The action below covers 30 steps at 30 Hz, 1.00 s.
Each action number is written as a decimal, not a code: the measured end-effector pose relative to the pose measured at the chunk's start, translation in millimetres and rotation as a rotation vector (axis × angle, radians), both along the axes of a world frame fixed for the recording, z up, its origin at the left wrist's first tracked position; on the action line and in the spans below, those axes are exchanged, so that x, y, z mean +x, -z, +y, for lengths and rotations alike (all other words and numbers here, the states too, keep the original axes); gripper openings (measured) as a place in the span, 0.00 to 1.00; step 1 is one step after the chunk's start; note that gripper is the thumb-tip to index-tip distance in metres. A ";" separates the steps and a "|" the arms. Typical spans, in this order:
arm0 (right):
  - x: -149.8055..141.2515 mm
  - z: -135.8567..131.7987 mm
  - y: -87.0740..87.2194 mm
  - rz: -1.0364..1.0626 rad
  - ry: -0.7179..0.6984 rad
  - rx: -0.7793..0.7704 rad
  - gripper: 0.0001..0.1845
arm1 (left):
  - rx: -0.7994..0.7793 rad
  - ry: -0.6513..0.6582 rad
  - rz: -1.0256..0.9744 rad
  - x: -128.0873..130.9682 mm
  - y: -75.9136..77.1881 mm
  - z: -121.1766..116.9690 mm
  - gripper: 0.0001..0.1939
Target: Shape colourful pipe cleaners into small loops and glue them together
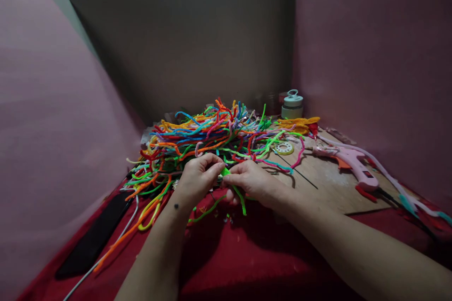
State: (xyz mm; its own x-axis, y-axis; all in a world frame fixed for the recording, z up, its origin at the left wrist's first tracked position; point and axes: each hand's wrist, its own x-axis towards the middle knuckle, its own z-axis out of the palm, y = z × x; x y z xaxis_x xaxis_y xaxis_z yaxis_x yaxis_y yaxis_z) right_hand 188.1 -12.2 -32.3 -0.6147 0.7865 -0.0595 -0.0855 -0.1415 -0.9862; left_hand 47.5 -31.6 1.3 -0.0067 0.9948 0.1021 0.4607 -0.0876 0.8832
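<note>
Our left hand (197, 174) and right hand (252, 178) meet near the near edge of the red cloth-covered surface (229, 268), both pinching a bright green, fuzzy chenille stem (241, 200) whose loose end droops beneath the right fingers. It may be several stems bunched, as the fingers hide part of it. Just beyond, a tangled heap of soft, multicoloured stems (212, 134) spreads toward the far edge. A flat, black slab (95, 235) lies along the left edge. Toward the right edge, a pink plastic glue gun (353, 156) rests on a tan board (318, 190); a pale, lidded jar (292, 106) stands at the far right corner. Pink walls (374, 56) flank a dim grey wall (212, 33).
</note>
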 end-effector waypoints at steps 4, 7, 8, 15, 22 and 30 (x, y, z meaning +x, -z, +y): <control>1.9 0.1 -3.1 0.072 0.008 -0.015 0.07 | -0.149 0.126 -0.363 -2.0 0.8 1.5 0.10; 2.6 0.2 -3.9 0.115 -0.009 -0.004 0.09 | -0.189 0.181 -0.486 -2.1 2.9 2.8 0.10; 2.5 0.1 -3.7 0.119 -0.016 0.001 0.09 | -0.175 0.160 -0.476 -1.7 3.9 3.2 0.10; -1.7 -2.2 -0.6 0.000 0.096 0.225 0.11 | -0.212 0.063 -0.568 1.5 9.9 5.4 0.12; -0.1 3.2 2.5 0.199 -0.049 0.003 0.12 | -0.133 0.052 -0.474 -1.9 9.3 5.8 0.14; 0.8 3.8 2.3 0.295 0.027 -0.194 0.10 | -0.102 0.159 -0.530 0.7 11.7 4.2 0.12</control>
State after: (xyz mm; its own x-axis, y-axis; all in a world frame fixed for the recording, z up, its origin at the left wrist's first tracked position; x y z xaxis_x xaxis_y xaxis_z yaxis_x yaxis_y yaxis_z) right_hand 188.9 -8.4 -34.6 -0.6071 0.7939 -0.0321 -0.3693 -0.3177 -0.8733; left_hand 48.3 -27.4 -10.4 0.1198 0.9924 0.0283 -0.0601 -0.0213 0.9980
